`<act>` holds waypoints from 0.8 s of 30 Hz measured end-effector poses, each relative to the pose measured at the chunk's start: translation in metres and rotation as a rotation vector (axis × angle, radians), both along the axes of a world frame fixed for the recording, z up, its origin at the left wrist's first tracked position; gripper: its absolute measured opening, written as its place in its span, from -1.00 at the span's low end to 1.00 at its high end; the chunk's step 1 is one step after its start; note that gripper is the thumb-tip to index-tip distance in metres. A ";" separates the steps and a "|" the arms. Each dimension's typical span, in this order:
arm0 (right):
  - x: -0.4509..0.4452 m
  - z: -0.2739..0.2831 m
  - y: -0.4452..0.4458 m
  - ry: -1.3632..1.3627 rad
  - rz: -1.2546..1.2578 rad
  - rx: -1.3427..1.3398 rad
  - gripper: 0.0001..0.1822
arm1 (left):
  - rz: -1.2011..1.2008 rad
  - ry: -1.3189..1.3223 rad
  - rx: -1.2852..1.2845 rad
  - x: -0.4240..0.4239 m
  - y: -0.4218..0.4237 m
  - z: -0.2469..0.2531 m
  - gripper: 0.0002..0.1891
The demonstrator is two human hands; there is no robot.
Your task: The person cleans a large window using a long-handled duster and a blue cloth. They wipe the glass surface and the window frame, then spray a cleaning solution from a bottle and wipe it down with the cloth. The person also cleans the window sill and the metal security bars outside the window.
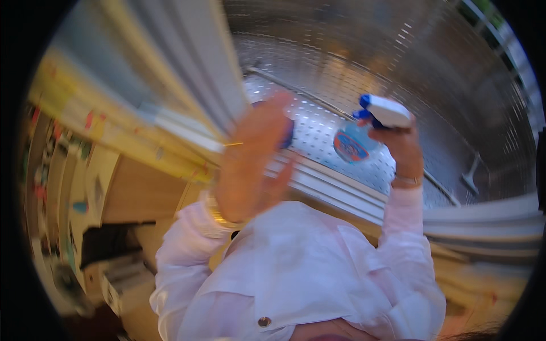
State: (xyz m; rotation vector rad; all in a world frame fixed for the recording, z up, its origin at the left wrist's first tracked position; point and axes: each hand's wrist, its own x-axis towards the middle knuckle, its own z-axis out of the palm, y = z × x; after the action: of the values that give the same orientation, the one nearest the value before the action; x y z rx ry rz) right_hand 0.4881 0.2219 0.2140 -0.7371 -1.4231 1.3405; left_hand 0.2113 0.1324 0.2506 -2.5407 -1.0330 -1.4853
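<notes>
My right hand (399,147) grips a spray bottle (352,143) by its neck, just under the white and blue trigger head (386,111). Pale blue liquid fills the clear bottle, and its label bears writing. The nozzle points to the left. My left hand (256,157) is blurred and stands at the inner side of the window opening, beside the sash edge. Its fingers are around a dark blue item (288,133), mostly hidden behind the hand; its kind cannot be made out.
Beyond the window track (337,187) lies a perforated metal floor (313,123) with a long metal rod (307,94) across it. A squeegee-like tool (470,175) lies farther right. Window sashes (192,55) rise at the left. Indoors are a wooden surface (143,189) and loaded shelves (53,170).
</notes>
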 end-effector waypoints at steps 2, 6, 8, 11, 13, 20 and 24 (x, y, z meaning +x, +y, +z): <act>-0.021 0.017 -0.024 0.014 0.098 0.011 -0.41 | 0.003 -0.092 -0.225 0.026 -0.003 -0.031 -0.29; -0.055 0.030 -0.052 -0.079 0.282 0.012 -0.41 | -0.185 -0.288 -0.524 0.042 -0.003 -0.077 -0.34; -0.065 0.023 -0.060 -0.064 0.300 -0.057 -0.47 | -0.184 -0.282 -0.652 0.034 -0.014 -0.081 -0.37; -0.082 0.013 -0.069 -0.106 0.446 -0.051 -0.40 | -0.149 -0.324 -0.766 0.017 -0.033 -0.087 -0.41; -0.092 0.009 -0.064 -0.218 0.592 0.203 -0.40 | -0.155 -0.438 -0.832 -0.002 -0.056 -0.097 -0.41; -0.072 -0.034 -0.032 -0.278 0.404 0.129 -0.61 | 0.574 -1.132 -0.526 -0.159 -0.139 -0.119 -0.56; -0.070 -0.062 -0.014 -0.349 0.243 0.001 -0.70 | 1.055 -1.018 -0.113 -0.298 -0.156 -0.147 -0.55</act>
State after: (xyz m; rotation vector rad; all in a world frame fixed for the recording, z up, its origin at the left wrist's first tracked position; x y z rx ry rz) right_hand 0.4176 0.2082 0.1517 -0.8482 -1.8368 1.4434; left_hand -0.0863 -0.0236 0.1040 -0.6861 -2.0433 -2.1694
